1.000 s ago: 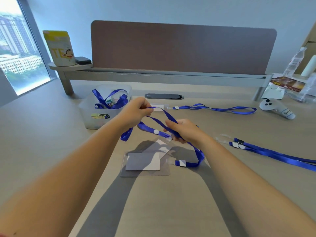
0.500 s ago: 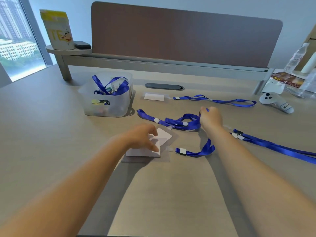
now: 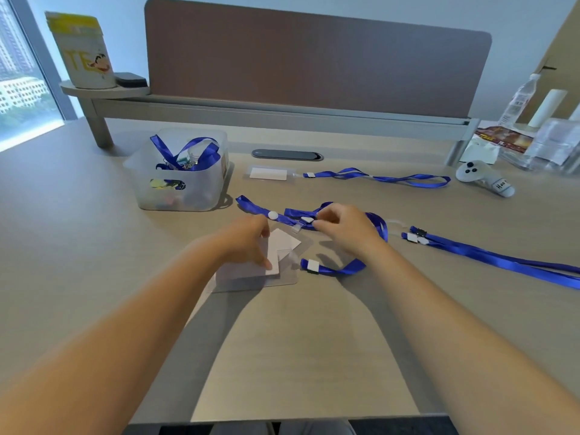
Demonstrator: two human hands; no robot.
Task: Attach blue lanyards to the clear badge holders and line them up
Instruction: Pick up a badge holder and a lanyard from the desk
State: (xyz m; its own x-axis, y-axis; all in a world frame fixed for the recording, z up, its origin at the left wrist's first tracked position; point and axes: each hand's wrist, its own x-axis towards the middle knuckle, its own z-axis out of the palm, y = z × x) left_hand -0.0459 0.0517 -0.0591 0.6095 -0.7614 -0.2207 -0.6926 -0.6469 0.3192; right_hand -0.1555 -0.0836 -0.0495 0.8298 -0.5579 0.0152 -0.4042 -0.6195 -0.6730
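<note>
Left hand flat on badge holders, right hand pinching blue lanyard

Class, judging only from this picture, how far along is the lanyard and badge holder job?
Done: one badge holder lies at the back with its lanyard stretched out. In hand: the left hand presses the near holders while the right hand works a tangled lanyard. Left: clipping these, straightening, lining up.

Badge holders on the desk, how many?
3 clearly: one finished at the back, two overlapping under the left hand. A possible fourth, faint, by the right-side lanyard; the bin may hide more.
</note>
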